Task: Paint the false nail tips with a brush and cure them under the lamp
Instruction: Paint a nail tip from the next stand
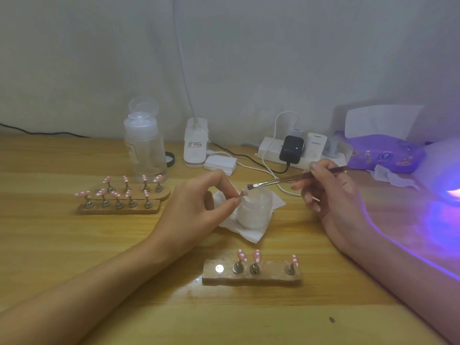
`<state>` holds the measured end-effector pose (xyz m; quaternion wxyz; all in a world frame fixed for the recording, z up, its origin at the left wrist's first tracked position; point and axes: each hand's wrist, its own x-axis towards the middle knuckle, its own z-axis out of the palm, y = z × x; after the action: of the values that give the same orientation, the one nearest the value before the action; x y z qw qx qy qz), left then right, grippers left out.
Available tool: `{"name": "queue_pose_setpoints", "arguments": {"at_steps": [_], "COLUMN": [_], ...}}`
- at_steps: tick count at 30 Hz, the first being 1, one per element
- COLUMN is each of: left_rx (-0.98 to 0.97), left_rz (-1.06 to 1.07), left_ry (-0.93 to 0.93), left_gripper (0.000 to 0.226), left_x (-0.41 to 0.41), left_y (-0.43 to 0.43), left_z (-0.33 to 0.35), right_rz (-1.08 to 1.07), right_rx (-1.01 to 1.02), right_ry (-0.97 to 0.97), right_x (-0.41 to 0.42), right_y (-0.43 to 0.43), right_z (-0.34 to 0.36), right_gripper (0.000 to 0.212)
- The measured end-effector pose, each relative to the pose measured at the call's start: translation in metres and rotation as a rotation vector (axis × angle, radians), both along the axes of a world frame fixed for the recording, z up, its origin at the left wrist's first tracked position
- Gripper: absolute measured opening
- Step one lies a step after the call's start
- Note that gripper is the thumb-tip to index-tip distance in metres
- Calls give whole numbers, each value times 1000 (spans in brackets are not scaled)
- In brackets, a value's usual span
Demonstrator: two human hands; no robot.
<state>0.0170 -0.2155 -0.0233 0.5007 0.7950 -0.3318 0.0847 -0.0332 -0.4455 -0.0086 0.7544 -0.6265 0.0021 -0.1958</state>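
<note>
My left hand (199, 207) pinches a small pink false nail tip (243, 193) between thumb and forefinger, just above a white jar (254, 210). My right hand (331, 192) grips a thin brush (286, 180) whose bristles touch the nail tip. The jar stands on a white tissue (251, 232). A wooden holder (251, 275) near me carries three pink dotted tips on stands and one bare magnet spot. Two more holders (119, 207) at the left carry several pink tips. The curing lamp (450, 180) glows violet at the right edge.
A clear pump bottle (145, 145) stands behind the left holders. At the back are a desk lamp base (196, 145), a pad stack (220, 164), a power strip with chargers (291, 148) and cables, and a purple tissue pack (383, 153). The wall lies close behind.
</note>
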Motion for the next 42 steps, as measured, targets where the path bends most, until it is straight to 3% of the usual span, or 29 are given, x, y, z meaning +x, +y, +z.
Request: {"name": "queue_pose_setpoints", "arguments": {"at_steps": [42], "left_rx": [9], "left_rz": [9], "left_ry": [-20], "left_gripper": [11], "left_x": [-3], "left_y": [1], "left_z": [1], "right_rz": [13], "right_rx": [-78], "right_ry": [22], "right_x": [0], "right_y": [2], "right_z": [-1], "right_gripper": [21]}}
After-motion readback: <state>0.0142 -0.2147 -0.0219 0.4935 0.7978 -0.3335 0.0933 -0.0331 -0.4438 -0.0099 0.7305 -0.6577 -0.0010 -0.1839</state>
